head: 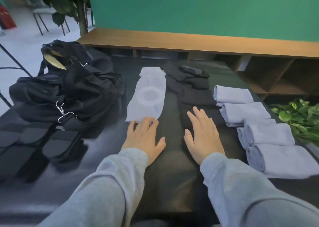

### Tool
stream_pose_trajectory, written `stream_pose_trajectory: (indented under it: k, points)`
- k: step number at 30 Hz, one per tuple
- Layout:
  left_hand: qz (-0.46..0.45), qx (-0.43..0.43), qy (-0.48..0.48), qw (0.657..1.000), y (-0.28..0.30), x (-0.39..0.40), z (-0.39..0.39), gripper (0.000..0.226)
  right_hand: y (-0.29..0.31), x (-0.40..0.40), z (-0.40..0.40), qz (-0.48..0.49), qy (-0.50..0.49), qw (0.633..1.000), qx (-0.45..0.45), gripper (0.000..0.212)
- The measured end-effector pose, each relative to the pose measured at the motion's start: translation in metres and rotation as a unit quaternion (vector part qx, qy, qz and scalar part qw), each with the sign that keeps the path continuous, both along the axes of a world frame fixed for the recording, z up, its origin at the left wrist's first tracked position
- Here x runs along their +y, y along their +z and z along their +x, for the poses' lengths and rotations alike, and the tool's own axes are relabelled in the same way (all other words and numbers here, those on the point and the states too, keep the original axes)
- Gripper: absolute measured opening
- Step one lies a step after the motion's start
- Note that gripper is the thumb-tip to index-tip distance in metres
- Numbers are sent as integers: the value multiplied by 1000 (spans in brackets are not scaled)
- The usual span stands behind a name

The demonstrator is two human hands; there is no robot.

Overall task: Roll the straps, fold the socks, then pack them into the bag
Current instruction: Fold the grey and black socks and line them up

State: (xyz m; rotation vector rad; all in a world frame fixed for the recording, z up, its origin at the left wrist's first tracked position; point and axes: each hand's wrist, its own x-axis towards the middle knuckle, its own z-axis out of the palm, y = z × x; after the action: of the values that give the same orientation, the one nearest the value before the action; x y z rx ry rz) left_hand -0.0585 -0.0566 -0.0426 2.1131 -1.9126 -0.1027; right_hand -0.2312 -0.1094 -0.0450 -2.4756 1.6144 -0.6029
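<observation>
Just beyond left hand (144, 137), flat sock (146, 95)

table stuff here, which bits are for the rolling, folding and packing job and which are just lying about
For the job:
black bag
flat pale blue sock
folded pale blue socks
black socks
black straps
left hand, fingertips on the flat sock
right hand, flat on dark fabric

Just lying about:
leafy green plant
wooden bench
tree

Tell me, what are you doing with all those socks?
A person is folding socks. The left hand touches the end of a flat pale blue sock; the right hand lies flat on a black sock. Rolled blue socks wait on the right, and the black bag sits on the left.
</observation>
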Motion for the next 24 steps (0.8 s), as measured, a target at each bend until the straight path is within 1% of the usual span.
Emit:
stream_pose_trajectory:
  k: [5,8,11,13,16,18,20,22,23,24]
  points:
    - [-26,-10,-24,999,-6,37,-9,57,2,9,4,-3,25,1000,11,57]
    - [-22,2,-51,998,-11,54,-11,60,2,27,13,14,78,997,15,61]
    - [-58,20,-94,994,-11,69,-15,60,-3,49,31,37,133,990,-28,63]
    - [-83,44,-120,988,-8,79,-16,56,-7,61,39,78,139,985,-60,55]
    - [-107,70,-132,983,-8,86,-8,42,-10,72,41,119,100,983,-94,41]
    - [-128,58,-108,984,-11,86,6,38,-8,75,39,118,79,983,-117,39]
    - [-141,41,-63,987,-13,85,25,40,-5,76,39,113,69,983,-124,39]
    - [-126,62,4,990,-14,86,36,42,-3,78,38,123,51,982,-135,35]
    - [-114,83,26,990,-15,86,39,46,-1,78,37,129,43,981,-140,33]
    - [-110,90,28,989,-16,85,39,49,0,78,37,134,37,980,-142,33]
